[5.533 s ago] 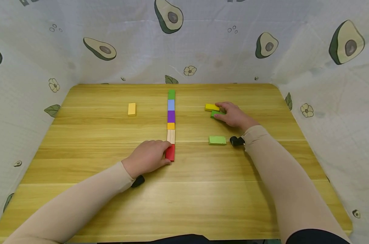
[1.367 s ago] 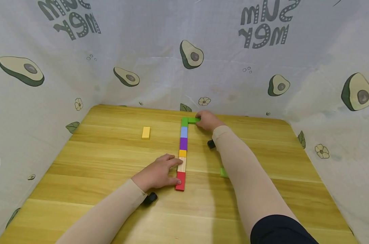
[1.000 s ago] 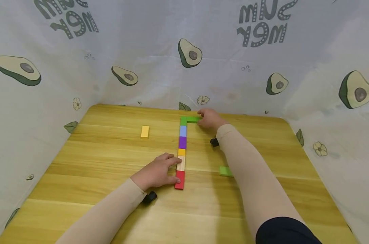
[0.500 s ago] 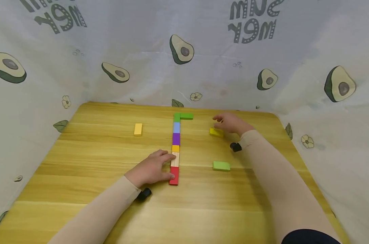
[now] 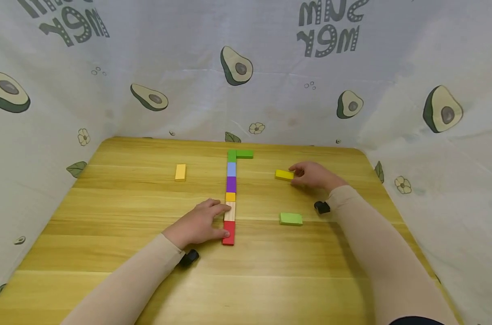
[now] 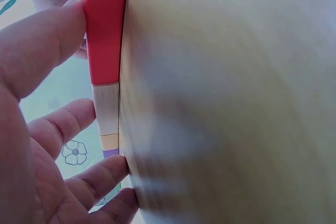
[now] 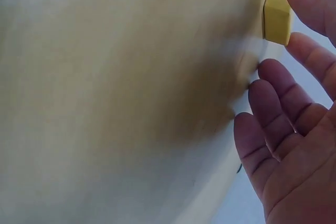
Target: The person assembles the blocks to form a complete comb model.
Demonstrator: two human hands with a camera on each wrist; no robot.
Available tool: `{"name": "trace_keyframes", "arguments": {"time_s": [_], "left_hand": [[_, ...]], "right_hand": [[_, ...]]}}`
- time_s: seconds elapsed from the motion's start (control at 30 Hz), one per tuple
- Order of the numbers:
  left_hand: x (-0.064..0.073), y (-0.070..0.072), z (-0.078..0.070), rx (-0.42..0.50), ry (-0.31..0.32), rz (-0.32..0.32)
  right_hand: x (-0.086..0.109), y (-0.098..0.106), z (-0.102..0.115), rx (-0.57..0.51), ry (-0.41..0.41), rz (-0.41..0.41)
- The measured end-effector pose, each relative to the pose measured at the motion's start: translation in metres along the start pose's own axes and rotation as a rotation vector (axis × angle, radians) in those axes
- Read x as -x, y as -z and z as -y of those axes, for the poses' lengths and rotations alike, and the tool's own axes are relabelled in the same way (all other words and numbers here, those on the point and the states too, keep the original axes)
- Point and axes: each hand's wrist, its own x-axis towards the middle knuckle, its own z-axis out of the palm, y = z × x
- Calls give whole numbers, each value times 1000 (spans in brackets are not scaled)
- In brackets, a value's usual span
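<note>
A straight row of wooden blocks runs away from me: a red block point(image 5: 229, 233), a plain wood block point(image 5: 229, 211), a small orange block point(image 5: 230, 197), a purple block point(image 5: 231, 184), a light blue block point(image 5: 231, 169) and a green block point(image 5: 231, 156). Another green block point(image 5: 244, 154) lies crosswise against the far end. My left hand point(image 5: 199, 224) rests beside the row with spread fingers, thumb on the red block, index finger on the plain one. The thumb and index finger of my right hand point(image 5: 314, 175) pinch the near end of a yellow block point(image 7: 278, 11) lying on the table.
A light green block point(image 5: 291, 219) lies right of the row, nearer me than the yellow one. To the left is a light orange block point(image 5: 180, 172). The wooden table point(image 5: 262, 280) ends at a patterned cloth point(image 5: 181, 45) behind and at the sides.
My right hand has let go of the green block at the row's far end and moved right to the yellow block. The left hand stays on the row, its fingers more spread than before.
</note>
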Motion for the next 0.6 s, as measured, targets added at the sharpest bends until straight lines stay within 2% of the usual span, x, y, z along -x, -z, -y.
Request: {"name": "trace_keyframes", "arguments": {"time_s": [0.6], "left_hand": [[1, 1, -1, 4, -1, 5]], "right_hand": [[-8, -12, -5, 23, 2, -35]]}}
